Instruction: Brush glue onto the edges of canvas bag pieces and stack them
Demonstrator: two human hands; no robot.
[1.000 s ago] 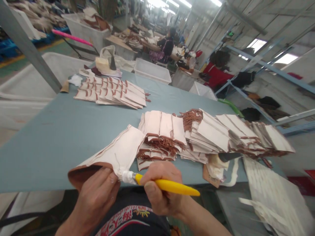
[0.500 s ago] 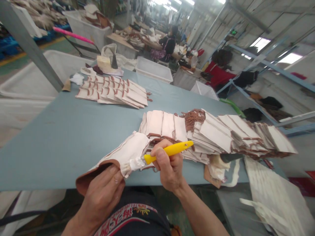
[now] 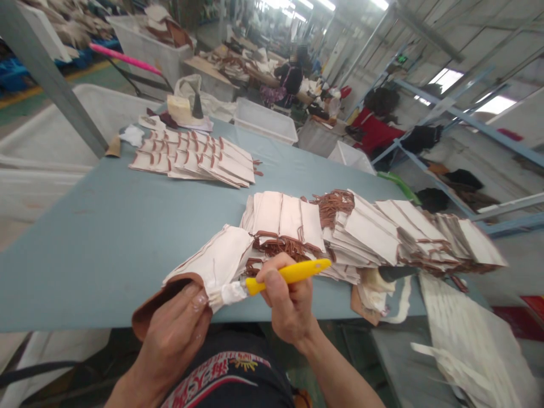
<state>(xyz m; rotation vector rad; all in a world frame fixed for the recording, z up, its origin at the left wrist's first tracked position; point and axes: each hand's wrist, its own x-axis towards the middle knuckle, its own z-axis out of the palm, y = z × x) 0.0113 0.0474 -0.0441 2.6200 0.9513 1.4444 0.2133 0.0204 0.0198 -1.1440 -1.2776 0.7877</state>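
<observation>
My left hand [image 3: 176,323] is closed on the lower edge of a cream leather piece [image 3: 221,255], tube-like, brown on the inside and shaped like a boot shaft. Between the fingers of my right hand [image 3: 289,303] is a brush [image 3: 297,272] with a yellow handle and a white wrapping near its bristles. Its bristle tip touches the piece's lower edge, close to my left fingertips. Just behind the piece lies a stack of similar cream pieces [image 3: 291,215] with brown edges.
More piles [image 3: 374,226] stretch right along the blue-grey table [image 3: 127,238]; another batch [image 3: 191,158] lies at the back left. A glue-stained container [image 3: 374,283] stands near the right front edge. White bins [image 3: 266,122] are beyond the table, and a metal post [image 3: 59,85] rises at the left.
The brush and my right hand have shifted slightly left and down. The cream leather piece has tilted a little and moved slightly left with my left hand.
</observation>
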